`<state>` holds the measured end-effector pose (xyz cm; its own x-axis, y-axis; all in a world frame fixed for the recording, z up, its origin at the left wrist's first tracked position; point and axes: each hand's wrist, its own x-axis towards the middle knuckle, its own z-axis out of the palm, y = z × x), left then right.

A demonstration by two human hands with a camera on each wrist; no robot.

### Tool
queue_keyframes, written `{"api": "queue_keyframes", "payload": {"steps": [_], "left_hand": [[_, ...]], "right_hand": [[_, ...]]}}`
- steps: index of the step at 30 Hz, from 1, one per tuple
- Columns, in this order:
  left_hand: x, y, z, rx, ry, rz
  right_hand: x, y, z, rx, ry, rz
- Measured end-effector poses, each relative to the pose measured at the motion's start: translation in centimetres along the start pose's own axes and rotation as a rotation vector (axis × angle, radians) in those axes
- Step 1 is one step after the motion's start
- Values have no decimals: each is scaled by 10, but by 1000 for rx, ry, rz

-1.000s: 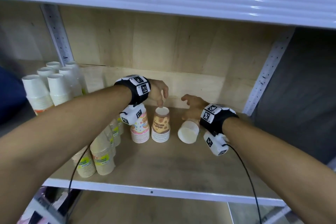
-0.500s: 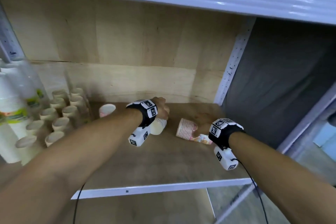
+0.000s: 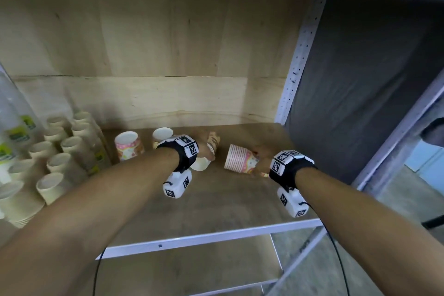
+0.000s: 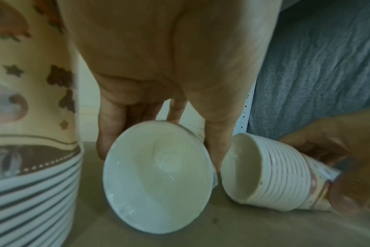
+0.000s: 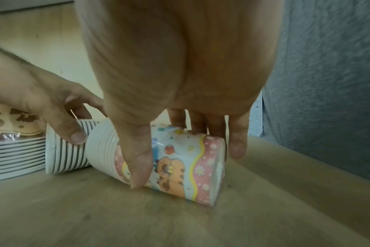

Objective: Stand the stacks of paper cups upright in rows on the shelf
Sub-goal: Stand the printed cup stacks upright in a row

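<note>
Wooden shelf board (image 3: 216,204), plywood back, white metal front edge. We see both hands down on it, each on a toppled stack.

Left hand (image 3: 204,150): grip closed around a brown-striped stack of paper cups (image 3: 206,158) lying on its side, white open mouth (image 4: 156,175) turned toward the wrist camera. In the left wrist view the fingers (image 4: 108,133) reach down one side of the rim and the thumb down the other; in the right wrist view the thumb presses on the striped rims (image 5: 72,157).

Right hand (image 3: 262,158): grip holding a pink cartoon-printed stack of paper cups (image 3: 240,160), also on its side, mouth pointing left toward the striped stack, base toward the right. In the right wrist view the thumb (image 5: 135,160) lies across the near side of the printed wall and the fingers curl over the far side near the base. The stack (image 5: 165,160) rests on the board.

The two lying stacks sit just beside each other, rims nearly touching in the left wrist view.

Left of them, upright: a pink printed cup stack (image 3: 128,145) and a brown-print cup stack (image 3: 162,136), side by side near the back. Farther left, rows of plain cream cup stacks (image 3: 62,151) standing upright.

Grey fabric (image 3: 360,79) hangs beyond the perforated white upright (image 3: 298,60) at the right.
</note>
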<state>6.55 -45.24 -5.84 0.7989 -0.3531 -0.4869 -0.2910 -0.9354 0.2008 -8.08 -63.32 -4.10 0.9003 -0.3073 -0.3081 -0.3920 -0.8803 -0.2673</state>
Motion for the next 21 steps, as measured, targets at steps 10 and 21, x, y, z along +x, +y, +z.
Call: {"api": "queue_keyframes", "payload": {"steps": [10, 21], "left_hand": [[-63, 2, -21, -38, 159, 78], [-60, 13, -36, -539, 396, 137]], "right_hand": [[-2, -11, -15, -89, -66, 53], [0, -43, -74, -99, 124, -4]]}}
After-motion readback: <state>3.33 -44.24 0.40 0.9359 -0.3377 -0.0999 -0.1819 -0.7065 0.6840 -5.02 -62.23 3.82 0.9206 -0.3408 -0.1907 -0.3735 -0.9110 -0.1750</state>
